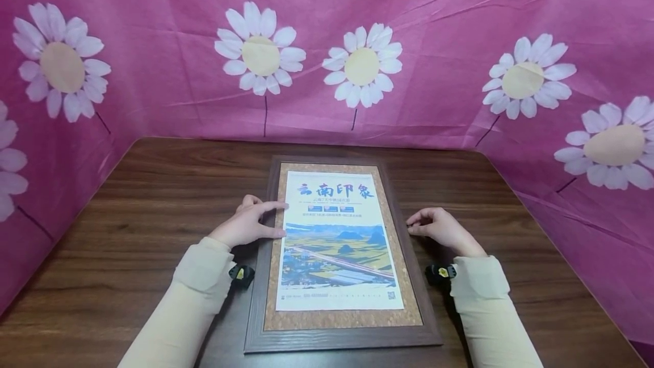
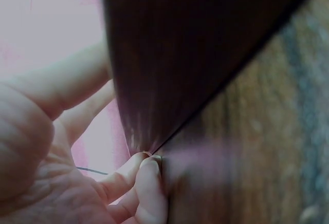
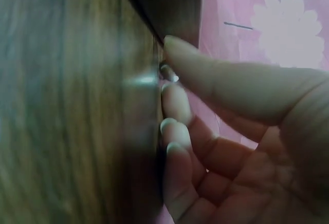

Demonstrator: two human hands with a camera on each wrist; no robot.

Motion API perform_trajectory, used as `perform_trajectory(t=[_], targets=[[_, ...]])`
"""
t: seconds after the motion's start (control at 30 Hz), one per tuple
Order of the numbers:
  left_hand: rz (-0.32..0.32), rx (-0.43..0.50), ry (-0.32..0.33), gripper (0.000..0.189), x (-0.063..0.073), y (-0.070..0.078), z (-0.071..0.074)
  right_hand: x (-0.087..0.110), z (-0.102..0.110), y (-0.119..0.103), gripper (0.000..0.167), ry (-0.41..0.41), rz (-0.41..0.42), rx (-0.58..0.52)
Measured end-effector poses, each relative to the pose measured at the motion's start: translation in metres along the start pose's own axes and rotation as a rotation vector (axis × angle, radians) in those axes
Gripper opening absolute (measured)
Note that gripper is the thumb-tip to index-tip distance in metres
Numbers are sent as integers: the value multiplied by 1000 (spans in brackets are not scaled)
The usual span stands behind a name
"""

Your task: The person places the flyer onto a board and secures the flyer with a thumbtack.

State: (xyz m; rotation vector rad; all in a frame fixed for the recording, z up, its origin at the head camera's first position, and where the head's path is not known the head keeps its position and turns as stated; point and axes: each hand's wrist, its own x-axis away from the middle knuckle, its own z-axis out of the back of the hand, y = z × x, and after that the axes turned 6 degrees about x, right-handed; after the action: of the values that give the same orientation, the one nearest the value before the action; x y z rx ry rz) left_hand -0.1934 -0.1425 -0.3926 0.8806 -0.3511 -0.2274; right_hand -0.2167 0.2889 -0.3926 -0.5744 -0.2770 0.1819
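A white poster with blue lettering and a landscape picture lies on a cork board inside a dark wooden frame. My left hand reaches over the left side of the frame. Its straight thumb and index finger touch the poster's left edge, while the other fingers rest low beside the frame. On the opposite side, my right hand stays close to the frame's right edge. Its thumb and fingertips pinch a small dark, shiny piece, mostly hidden by the fingers.
The brown wooden table extends around the frame on all sides. A pink cloth printed with large white daisies hangs behind and along both sides of the table. A dark wrist camera sits at my left cuff, another wrist camera at my right.
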Motion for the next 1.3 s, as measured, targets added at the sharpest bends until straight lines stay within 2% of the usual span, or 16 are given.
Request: perform_trajectory(t=[0.17,0.33,0.53,0.67,0.9,1.0,1.1,1.3], targets=[[10,30,9,70,0,-3,2,-1,0,-2,14,6,-19,59],[0,79,11,71,1,-8,4,1,2,-4,15,4,-10,50],[-54,84,28,69,0,-11,9,0,10,-5,24,22,-40,-120],[-62,97,31,68,0,-12,11,-8,20,-17,32,12,-38,-262],[-57,104,24,69,1,-12,13,-38,34,-57,39,-1,4,-389],[-56,102,23,70,1,-13,14,-56,30,-73,43,7,-1,-501],[-55,105,18,69,1,-13,14,-73,23,-86,43,6,-19,-569],[-47,113,5,68,-1,-16,14,-100,5,-105,40,-55,-82,-564]])
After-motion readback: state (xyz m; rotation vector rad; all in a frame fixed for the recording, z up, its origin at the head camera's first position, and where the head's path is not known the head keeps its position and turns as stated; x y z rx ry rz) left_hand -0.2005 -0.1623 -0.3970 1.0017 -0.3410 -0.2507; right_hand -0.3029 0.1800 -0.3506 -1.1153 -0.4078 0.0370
